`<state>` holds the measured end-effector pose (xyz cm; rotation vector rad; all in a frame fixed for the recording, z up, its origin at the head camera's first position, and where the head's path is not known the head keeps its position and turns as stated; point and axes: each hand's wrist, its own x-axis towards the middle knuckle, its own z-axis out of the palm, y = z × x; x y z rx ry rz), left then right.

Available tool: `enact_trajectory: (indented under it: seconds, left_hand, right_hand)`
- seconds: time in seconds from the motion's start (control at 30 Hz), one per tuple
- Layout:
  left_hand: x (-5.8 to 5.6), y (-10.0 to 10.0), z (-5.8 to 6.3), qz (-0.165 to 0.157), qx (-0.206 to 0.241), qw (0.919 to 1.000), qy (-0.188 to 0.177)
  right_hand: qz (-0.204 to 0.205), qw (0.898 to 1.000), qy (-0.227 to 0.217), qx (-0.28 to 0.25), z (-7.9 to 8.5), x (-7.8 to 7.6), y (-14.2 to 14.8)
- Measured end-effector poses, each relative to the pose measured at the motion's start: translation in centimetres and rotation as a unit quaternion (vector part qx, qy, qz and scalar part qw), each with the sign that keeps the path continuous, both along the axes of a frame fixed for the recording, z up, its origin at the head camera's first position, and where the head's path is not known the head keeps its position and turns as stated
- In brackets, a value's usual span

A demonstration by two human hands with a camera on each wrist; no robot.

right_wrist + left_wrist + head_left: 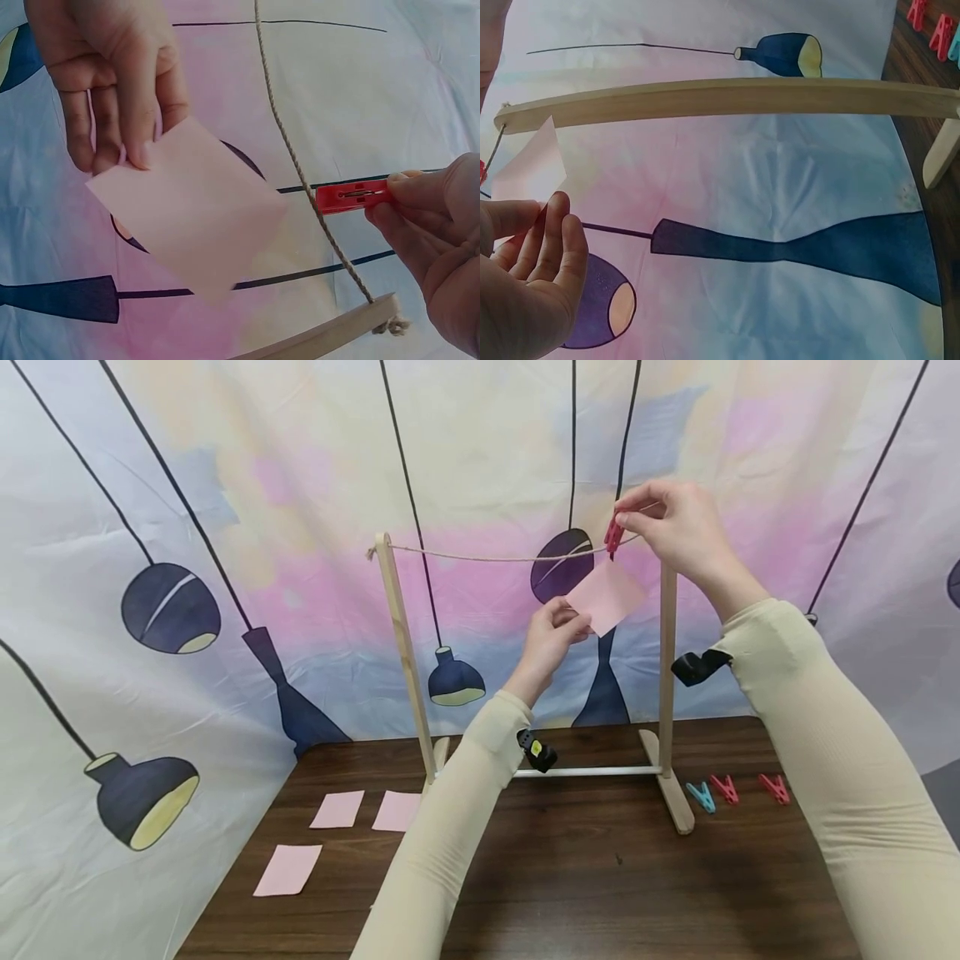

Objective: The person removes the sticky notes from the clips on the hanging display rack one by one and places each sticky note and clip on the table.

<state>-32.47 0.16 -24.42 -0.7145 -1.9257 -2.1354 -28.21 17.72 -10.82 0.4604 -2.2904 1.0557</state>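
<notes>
My left hand (551, 639) pinches a square pink paper (606, 597) by its lower left corner, just below the string (487, 558). In the right wrist view the paper (195, 210) hangs tilted, and a narrow gap shows between it and the string (281, 127). With thumb and fingertips my right hand (686, 527) squeezes the handle end of a red clothespin (613, 535). The clothespin's front end (324, 200) meets the string from the far side of the paper. The left wrist view shows the paper (536, 165) above the left fingers.
Two wooden posts (408, 652) carry the string, joined low down by a white rod (592, 772). Several pink papers (288, 870) lie at the table's left. One blue clothespin (702, 797) and two red clothespins (774, 789) lie right of the stand. A printed cloth (315, 485) hangs behind.
</notes>
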Motion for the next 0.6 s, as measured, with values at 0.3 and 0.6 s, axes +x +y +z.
enact_trajectory:
  seconds: [0.3,0.6]
  left_hand:
    - [0.1,-1.8,-0.5,-0.004,-0.020,0.9998,-0.002]
    - [0.6,-4.6,-0.7,-0.007,-0.065,0.9977,0.020]
  right_hand:
    - [0.000,0.999,0.020,-0.028,0.3,0.2,1.0]
    - [0.014,0.998,0.032,-0.055,0.3,1.2,3.2]
